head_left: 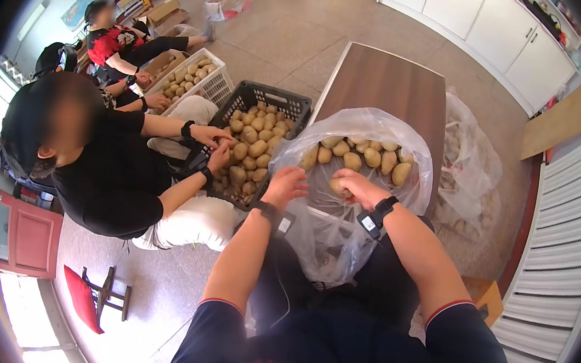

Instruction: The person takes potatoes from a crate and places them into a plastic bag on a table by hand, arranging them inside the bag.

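My right hand (pixel 360 187) is closed around a potato (pixel 339 188) above the front part of a clear plastic bag (pixel 406 126). To its left, my left hand (pixel 287 187) has its fingers apart and nothing visible in it, at the bag's left edge. Several potatoes (pixel 373 157) lie along the far side inside the opened bag. One potato (pixel 308 159) sits just beyond my left fingertips. The bag's near side hangs down in folds toward my lap.
A black crate (pixel 291 100) full of potatoes stands left, with a person in black (pixel 108 172) reaching into it. Beyond is a white crate (pixel 219 85) of potatoes and another person (pixel 113 41). A brown table (pixel 386 79), a filled bag (pixel 471 170) and a red-seated stool (pixel 83 298) surround me.
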A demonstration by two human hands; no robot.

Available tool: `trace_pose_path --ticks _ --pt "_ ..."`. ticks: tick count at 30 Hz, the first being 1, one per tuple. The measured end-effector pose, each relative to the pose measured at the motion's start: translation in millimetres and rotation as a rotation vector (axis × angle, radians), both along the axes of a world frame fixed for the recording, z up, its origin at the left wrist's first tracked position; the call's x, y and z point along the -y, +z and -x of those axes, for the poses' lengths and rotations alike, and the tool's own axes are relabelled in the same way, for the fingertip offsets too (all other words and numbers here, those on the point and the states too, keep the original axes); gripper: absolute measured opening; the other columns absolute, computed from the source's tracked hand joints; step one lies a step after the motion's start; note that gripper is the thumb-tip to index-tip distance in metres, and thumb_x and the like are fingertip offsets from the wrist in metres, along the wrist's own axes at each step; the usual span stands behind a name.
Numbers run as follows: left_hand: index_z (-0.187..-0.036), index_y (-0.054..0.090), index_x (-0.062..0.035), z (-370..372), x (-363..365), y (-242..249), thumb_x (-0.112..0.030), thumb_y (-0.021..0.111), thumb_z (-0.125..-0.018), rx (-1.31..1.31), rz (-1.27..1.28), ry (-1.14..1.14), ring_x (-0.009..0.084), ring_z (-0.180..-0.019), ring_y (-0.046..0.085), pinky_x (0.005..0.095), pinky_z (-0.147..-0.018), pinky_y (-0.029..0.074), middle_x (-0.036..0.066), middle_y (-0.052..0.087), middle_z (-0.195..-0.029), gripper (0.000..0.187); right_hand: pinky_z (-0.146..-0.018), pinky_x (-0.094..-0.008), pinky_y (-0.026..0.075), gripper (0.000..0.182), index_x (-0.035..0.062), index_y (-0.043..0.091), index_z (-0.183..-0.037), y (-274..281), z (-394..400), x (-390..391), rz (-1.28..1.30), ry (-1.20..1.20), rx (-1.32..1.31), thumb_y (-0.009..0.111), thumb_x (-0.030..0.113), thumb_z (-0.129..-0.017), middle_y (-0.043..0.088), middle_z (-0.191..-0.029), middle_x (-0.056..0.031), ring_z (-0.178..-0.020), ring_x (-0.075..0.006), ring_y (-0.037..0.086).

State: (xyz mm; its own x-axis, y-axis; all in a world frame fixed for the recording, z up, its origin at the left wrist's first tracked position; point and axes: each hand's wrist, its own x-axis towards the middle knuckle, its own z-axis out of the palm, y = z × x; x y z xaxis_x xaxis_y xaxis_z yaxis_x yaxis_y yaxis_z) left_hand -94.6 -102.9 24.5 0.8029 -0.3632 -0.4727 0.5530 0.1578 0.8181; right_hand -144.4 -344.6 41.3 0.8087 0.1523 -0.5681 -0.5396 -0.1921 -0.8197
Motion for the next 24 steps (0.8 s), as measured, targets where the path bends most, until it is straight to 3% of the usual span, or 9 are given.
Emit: trace_pose_path --ticks 1,4,8,10,14,20,22,23,24 --pt "-0.121 0.049 -0.0009 -0.4 0.2 0.1 -0.028 0.063 -0.089 0.000 -0.005 0.010 0.0266 -0.089 0.061 0.0383 -0.076 0.054 0.013 0.056 -0.108 0.044 -0.070 -0.0366 0.051 0.043 0.0108 0.054 -0.123 6.1 -0.7 -4.4 -0.186 -0.011 -0.039 0.057 0.026 -0.083 0.060 -0.111 -0.0080 -0.090 -0.0211 0.059" --pt "-0.129 0.046 -0.0040 2.9 1.4 3.8 -0.034 0.064 -0.090 -0.054 0.011 -0.157 0.0306 -0.109 0.057 0.0432 -0.091 0.048 0.014 0.054 -0.123 0.052 -0.068 -0.0342 0.052 0.044 0.0082 0.046 -0.130 15.8 1.3 -10.1 -0.497 -0.047 -0.077 0.051 0.020 -0.088 0.060 -0.099 -0.0107 -0.077 -0.0239 0.062" --pt "-0.127 0.048 -0.0041 5.3 5.3 9.3 -0.036 0.063 -0.091 -0.095 0.112 -0.272 0.0288 -0.105 0.058 0.0424 -0.090 0.048 0.013 0.056 -0.122 0.051 -0.069 -0.0339 0.053 0.037 0.0094 0.048 -0.125 13.1 -2.4 -13.4 -0.612 -0.032 -0.142 0.051 0.029 -0.095 0.060 -0.099 -0.0099 -0.077 -0.0223 0.062" --pt "-0.119 0.053 -0.0039 5.6 8.1 9.9 -0.037 0.059 -0.093 -0.074 0.153 -0.329 0.0203 -0.081 0.064 0.0320 -0.067 0.053 0.010 0.063 -0.102 0.043 -0.068 -0.0322 0.052 0.037 0.0108 0.052 -0.119 12.1 -2.7 -14.7 -0.486 0.015 -0.128 0.051 0.041 -0.097 0.061 -0.098 -0.0088 -0.076 -0.0196 0.061" --pt "-0.114 0.057 -0.0067 -0.2 3.2 11.0 -0.038 0.057 -0.094 -0.096 0.206 -0.428 0.0170 -0.072 0.063 0.0290 -0.061 0.051 0.007 0.065 -0.094 0.037 -0.067 -0.0303 0.051 0.038 0.0115 0.056 -0.111 3.9 -2.3 -18.4 -0.340 0.023 -0.065 0.050 0.047 -0.097 0.061 -0.095 -0.0071 -0.073 -0.0165 0.060" --pt "-0.114 0.058 -0.0090 -3.7 1.9 17.0 -0.040 0.055 -0.095 -0.135 0.219 -0.258 0.0177 -0.071 0.063 0.0290 -0.061 0.051 0.006 0.066 -0.093 0.036 -0.063 -0.0295 0.049 0.041 0.0073 0.060 -0.110 -5.6 -4.3 -16.7 -0.190 -0.115 0.045 0.052 0.045 -0.097 0.064 -0.093 -0.0068 -0.071 -0.0145 0.058" --pt "-0.115 0.057 -0.0094 -9.8 -4.7 8.9 -0.040 0.055 -0.096 -0.113 0.303 -0.123 0.0188 -0.072 0.063 0.0300 -0.061 0.052 0.007 0.066 -0.094 0.036 -0.065 -0.0342 0.049 0.043 0.0024 0.060 -0.112 -39.8 -17.1 1.0 0.433 0.031 0.351 0.057 0.041 -0.092 0.066 -0.100 -0.0135 -0.070 -0.0223 0.059" --pt "-0.115 0.057 -0.0094 -15.3 -10.6 10.2 -0.040 0.055 -0.096 -0.081 0.285 -0.092 0.0188 -0.072 0.063 0.0300 -0.061 0.052 0.007 0.066 -0.094 0.036 -0.084 -0.0441 0.049 0.046 -0.0014 0.059 -0.113 -34.1 -15.4 2.9 0.647 0.031 0.579 0.063 0.035 -0.085 0.059 -0.113 -0.0262 -0.097 -0.0417 0.060" --pt "-0.115 0.057 -0.0093 -17.1 -11.7 9.8 -0.040 0.056 -0.096 -0.097 0.308 0.030 0.0197 -0.072 0.063 0.0309 -0.061 0.053 0.007 0.066 -0.094 0.036 -0.091 -0.0453 0.046 0.043 -0.0010 0.058 -0.113 -45.0 -15.4 4.9 0.754 -0.031 0.662 0.065 0.029 -0.084 0.058 -0.115 -0.0250 -0.107 -0.0413 0.056"
